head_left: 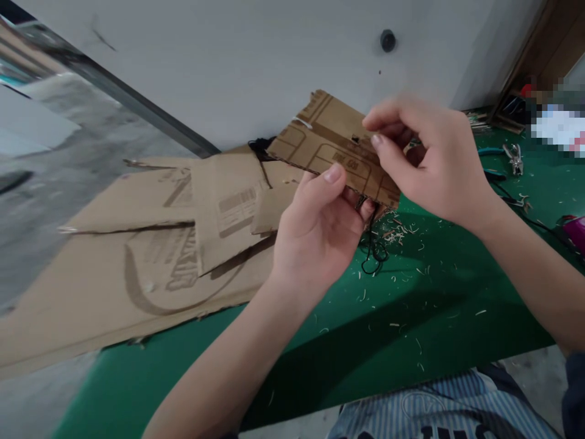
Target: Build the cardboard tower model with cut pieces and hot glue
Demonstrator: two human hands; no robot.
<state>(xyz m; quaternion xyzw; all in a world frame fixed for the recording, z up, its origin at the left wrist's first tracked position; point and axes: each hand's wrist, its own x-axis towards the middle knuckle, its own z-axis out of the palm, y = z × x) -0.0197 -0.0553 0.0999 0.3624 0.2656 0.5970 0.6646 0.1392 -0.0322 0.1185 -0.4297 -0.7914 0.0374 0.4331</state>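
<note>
My left hand (pixel 320 225) grips a small rectangular piece of cardboard (pixel 333 137) from below, thumb on its near edge and fingers underneath. The piece is tilted and carries printed outlines, a small dark spot or hole, and a white bit near its left end. Over its right part, my right hand (pixel 429 158) is curled, with thumb and forefinger almost together by the dark spot. Whatever may be in that pinch is too small to make out. A thin black cord (pixel 375 259) hangs in loops beneath the cardboard; its upper end is hidden.
Large flattened cardboard sheets (pixel 91 292) lie at the left over the green table (pixel 439 280). Thin shavings (pixel 393 231) are scattered about. Pliers (pixel 514 158) and a magenta object (pixel 573 231) lie at the right. A white panel (pixel 274 55) rises behind.
</note>
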